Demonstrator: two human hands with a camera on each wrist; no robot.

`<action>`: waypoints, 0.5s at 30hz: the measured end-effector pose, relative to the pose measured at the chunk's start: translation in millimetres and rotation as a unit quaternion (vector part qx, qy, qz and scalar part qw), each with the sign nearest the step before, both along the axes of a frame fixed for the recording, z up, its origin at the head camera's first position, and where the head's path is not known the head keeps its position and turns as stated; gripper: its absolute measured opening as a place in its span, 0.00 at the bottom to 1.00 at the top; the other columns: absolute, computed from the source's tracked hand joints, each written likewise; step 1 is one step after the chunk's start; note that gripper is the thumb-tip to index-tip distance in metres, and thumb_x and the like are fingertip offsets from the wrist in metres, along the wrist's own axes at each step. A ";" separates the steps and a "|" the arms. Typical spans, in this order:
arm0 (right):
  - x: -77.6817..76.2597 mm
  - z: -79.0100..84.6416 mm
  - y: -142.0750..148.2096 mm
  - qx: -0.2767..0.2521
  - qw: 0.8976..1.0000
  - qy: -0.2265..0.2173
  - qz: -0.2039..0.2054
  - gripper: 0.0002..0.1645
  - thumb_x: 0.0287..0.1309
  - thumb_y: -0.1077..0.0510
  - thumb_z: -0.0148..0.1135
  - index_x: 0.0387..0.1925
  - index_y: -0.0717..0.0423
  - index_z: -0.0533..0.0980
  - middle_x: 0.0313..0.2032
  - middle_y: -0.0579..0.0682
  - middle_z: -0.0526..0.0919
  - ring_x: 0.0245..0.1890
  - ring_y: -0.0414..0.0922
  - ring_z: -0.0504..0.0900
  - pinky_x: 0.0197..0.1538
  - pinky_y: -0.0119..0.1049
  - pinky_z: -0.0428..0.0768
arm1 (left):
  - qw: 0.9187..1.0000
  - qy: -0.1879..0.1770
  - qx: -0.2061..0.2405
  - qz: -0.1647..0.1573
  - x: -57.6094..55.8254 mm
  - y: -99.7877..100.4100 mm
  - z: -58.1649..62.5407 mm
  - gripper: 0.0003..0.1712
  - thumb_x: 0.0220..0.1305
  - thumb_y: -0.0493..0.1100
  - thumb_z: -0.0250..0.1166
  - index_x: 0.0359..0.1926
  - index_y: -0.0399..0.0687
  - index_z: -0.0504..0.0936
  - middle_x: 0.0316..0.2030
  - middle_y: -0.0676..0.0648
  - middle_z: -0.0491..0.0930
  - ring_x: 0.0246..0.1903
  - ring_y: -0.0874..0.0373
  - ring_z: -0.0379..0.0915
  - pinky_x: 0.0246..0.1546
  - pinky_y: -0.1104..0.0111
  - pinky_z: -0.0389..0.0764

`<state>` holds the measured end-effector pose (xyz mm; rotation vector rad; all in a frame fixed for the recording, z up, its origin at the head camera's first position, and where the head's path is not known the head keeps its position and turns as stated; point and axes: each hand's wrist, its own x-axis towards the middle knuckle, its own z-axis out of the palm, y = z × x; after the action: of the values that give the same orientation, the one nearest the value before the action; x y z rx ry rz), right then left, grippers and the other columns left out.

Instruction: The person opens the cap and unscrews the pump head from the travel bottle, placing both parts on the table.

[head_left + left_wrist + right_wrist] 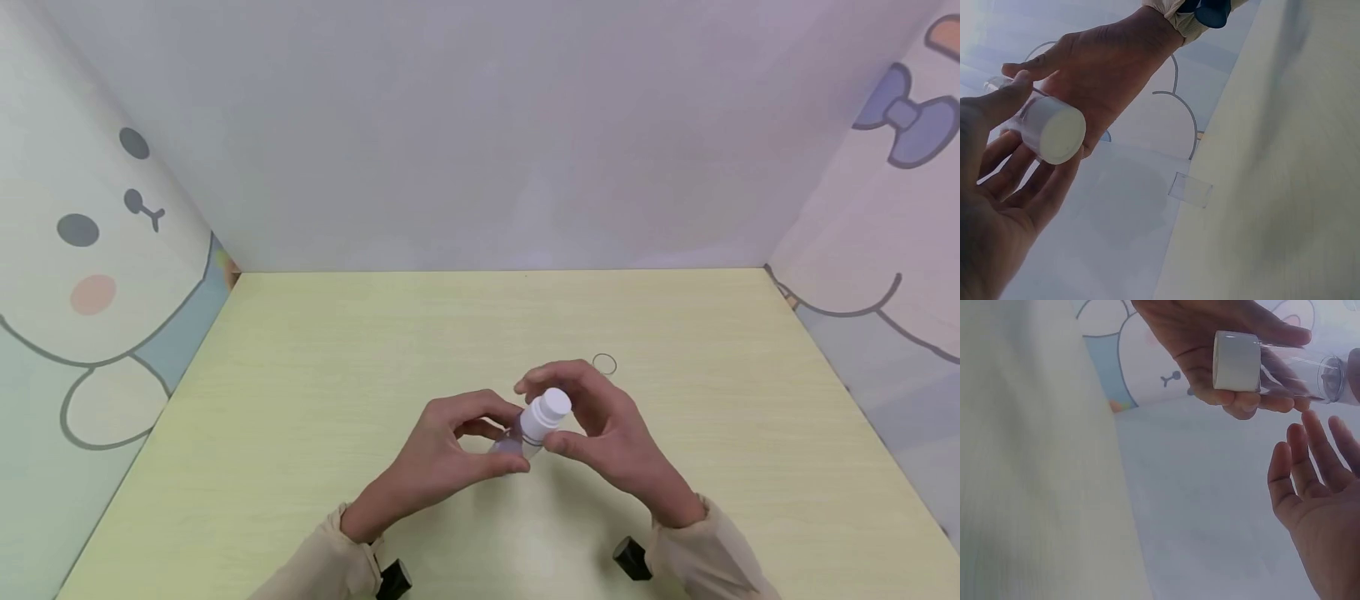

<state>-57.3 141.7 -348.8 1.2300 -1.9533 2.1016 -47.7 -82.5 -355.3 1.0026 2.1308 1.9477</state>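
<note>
A small bottle with a clear body and a white end point(557, 404) is held over the table, tilted, in my left hand point(457, 446). The left thumb and fingers grip its clear part point(1291, 367) from both sides. In the left wrist view the bottle's white end point(1063, 136) faces the camera. My right hand point(603, 425) is around the upper end, its thumb right at the bottle's side and its fingers loosely bent, apart from the white part. The right wrist view shows the right fingers point(1319, 462) spread below the bottle.
A thin round outline point(604, 363) lies on the table just beyond the right hand; in the left wrist view a clear, short piece point(1190, 189) stands near the table's edge. The pale wooden table point(337, 350) meets a grey back wall and side panels with cartoon drawings.
</note>
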 end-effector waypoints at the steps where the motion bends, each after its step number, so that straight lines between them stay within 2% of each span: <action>1: 0.0 0.5 0.3 0.007 1.000 -0.001 -0.004 0.28 0.57 0.66 0.68 0.56 0.68 0.67 0.52 0.54 0.77 0.52 0.49 0.77 0.59 0.34 0.75 | 1.000 0.007 -0.001 0.006 0.2 0.5 0.0 0.21 0.54 0.41 0.75 0.49 0.54 0.83 0.42 0.50 0.85 0.42 0.59 0.82 0.43 0.64 0.87; 5: 1.2 1.3 -0.1 0.025 0.999 0.005 -0.032 0.29 0.53 0.63 0.73 0.49 0.66 0.65 0.47 0.53 0.73 0.46 0.46 0.75 0.55 0.35 0.76 | 0.999 0.035 -0.015 0.033 0.6 2.1 0.2 0.22 0.54 0.43 0.76 0.50 0.55 0.80 0.43 0.53 0.84 0.43 0.61 0.80 0.45 0.64 0.86; 11: 6.8 2.1 -3.8 0.065 0.994 0.014 -0.090 0.27 0.45 0.73 0.73 0.44 0.60 0.68 0.41 0.49 0.73 0.39 0.41 0.77 0.47 0.31 0.79 | 0.993 0.082 -0.048 0.067 0.3 3.8 -2.1 0.22 0.54 0.45 0.76 0.49 0.57 0.78 0.43 0.55 0.83 0.43 0.63 0.79 0.46 0.65 0.85; 15: 8.2 2.9 -5.0 0.079 0.991 0.021 -0.107 0.25 0.46 0.74 0.72 0.43 0.59 0.69 0.40 0.48 0.74 0.39 0.40 0.77 0.45 0.29 0.79 | 0.986 0.129 -0.059 0.082 -1.5 3.7 -3.6 0.23 0.53 0.44 0.77 0.50 0.53 0.78 0.43 0.54 0.82 0.43 0.63 0.79 0.45 0.67 0.84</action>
<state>-49.1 136.8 -345.9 1.0223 -2.1603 1.8366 -49.2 -78.8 -358.9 1.1467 2.5095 1.8164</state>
